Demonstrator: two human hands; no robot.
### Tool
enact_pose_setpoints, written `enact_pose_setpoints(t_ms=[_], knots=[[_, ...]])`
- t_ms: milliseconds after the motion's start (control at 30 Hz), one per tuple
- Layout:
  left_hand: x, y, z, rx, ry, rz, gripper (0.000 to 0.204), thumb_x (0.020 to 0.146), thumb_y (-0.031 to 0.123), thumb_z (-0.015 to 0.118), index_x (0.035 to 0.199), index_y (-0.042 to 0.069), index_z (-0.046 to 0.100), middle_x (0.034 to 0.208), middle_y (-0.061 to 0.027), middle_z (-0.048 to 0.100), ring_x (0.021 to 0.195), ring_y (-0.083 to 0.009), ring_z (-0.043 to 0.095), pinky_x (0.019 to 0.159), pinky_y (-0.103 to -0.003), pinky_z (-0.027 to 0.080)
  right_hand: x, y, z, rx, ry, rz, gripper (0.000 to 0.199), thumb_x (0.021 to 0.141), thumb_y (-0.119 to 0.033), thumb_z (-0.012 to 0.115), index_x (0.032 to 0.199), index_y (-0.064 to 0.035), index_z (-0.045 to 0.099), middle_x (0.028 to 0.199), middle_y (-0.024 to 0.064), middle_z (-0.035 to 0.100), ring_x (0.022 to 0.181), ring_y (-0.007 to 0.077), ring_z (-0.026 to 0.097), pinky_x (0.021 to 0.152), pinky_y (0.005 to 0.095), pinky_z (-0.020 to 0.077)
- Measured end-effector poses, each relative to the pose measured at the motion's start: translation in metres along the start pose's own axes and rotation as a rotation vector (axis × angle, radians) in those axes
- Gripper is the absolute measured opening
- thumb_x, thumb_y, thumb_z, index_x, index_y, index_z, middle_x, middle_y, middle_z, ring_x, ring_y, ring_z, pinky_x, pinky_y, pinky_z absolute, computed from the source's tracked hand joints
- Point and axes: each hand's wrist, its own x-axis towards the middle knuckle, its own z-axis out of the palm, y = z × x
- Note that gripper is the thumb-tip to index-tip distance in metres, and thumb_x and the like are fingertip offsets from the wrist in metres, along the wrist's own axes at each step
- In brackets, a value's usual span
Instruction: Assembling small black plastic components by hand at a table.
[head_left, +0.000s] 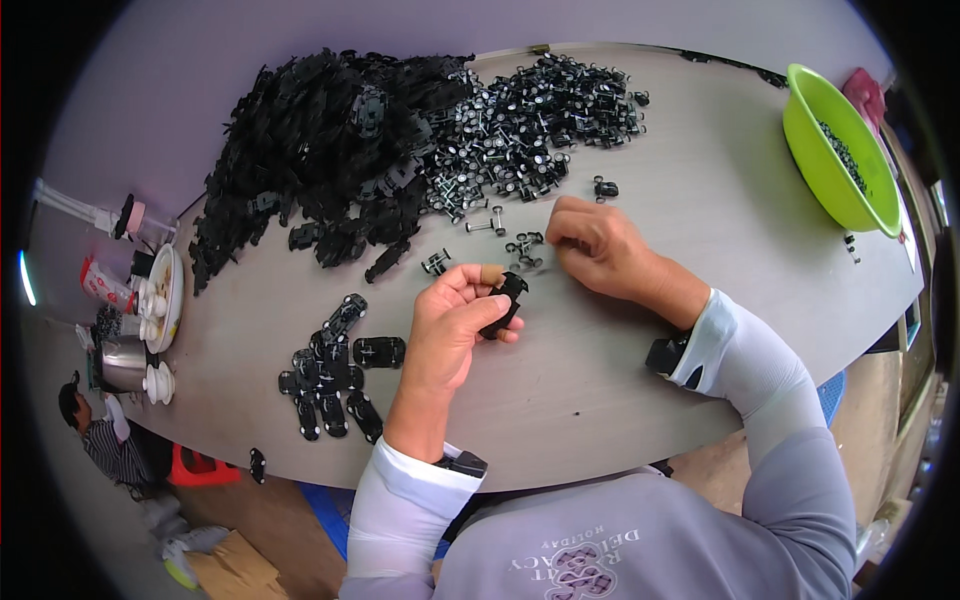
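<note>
My left hand grips a black plastic toy-car base between thumb and fingers, with a bandage-like wrap on one fingertip. Just right of it, my right hand hovers with curled fingers pressed together; whatever they may hold is hidden. Beside its fingertips lies a small cluster of wheel axles. A loose axle sits above my left hand, and another lies farther back. Left of my left forearm, several black car bases with wheels are grouped together, some overlapping.
A large heap of black car bases covers the far left, touching a pile of wheel axles. At far right stands a green basin holding small parts. Dishes and a metal pot are at left, near another person.
</note>
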Motion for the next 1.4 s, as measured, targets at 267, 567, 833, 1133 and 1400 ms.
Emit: enact_pose_setpoints(t_ms=[267,567,833,1133,1400], knots=[[0.0,-0.001,0.001,0.005,0.013,-0.019,0.017,0.083,0.002,0.065,0.099,-0.001,0.058,0.082,-0.0069,0.062,0.064,-0.0187,0.066,0.054,-0.028,0.056,0.002,-0.014,0.006,-0.022,0.089,-0.033,0.031,0.072,0.001,0.064,0.103,-0.0011,0.057,0.1,0.0132,0.055,0.086,0.0326,0.06,0.071,0.04,0.0503],[0.0,-0.001,-0.001,0.002,0.008,-0.011,0.014,0.084,0.003,0.065,0.096,0.0,0.058,0.082,-0.0074,0.062,0.062,-0.0189,0.066,0.053,-0.028,0.056,0.001,-0.015,0.006,-0.014,0.04,0.093,0.037,0.072,0.001,0.065,0.107,-0.0019,0.055,0.098,0.013,0.053,0.079,0.0318,0.059,0.067,0.0384,0.0492],[0.0,-0.002,0.003,0.013,0.029,-0.002,0.008,0.085,0.003,0.064,0.09,0.002,0.057,0.086,-0.008,0.064,0.065,-0.0181,0.066,0.053,-0.028,0.056,0.003,-0.017,0.014,-0.249,0.085,-0.035,0.035,0.072,-0.006,0.068,0.105,-0.0021,0.056,0.093,0.0131,0.054,0.08,0.0331,0.059,0.068,0.0419,0.0499],[-0.001,-0.001,0.002,0.005,-0.002,-0.006,0.01,0.086,0.007,0.065,0.089,0.002,0.058,0.084,-0.0122,0.066,0.063,-0.0182,0.066,0.052,-0.027,0.055,-0.004,-0.015,0.006,0.019,0.202,0.075,0.034,0.074,0.004,0.067,0.105,-0.0015,0.054,0.091,0.0108,0.054,0.069,0.0228,0.057,0.06,0.0328,0.0484],[-0.004,0.005,0.004,-0.02,-0.028,-0.084,0.013,0.087,0.012,0.066,0.093,0.002,0.059,0.085,-0.0115,0.067,0.063,-0.0189,0.066,0.05,-0.027,0.054,-0.015,-0.022,0.002,0.193,0.266,-0.013,0.034,0.076,0.004,0.067,0.106,-0.0043,0.056,0.098,0.0053,0.056,0.077,0.0149,0.057,0.062,0.0271,0.047]])
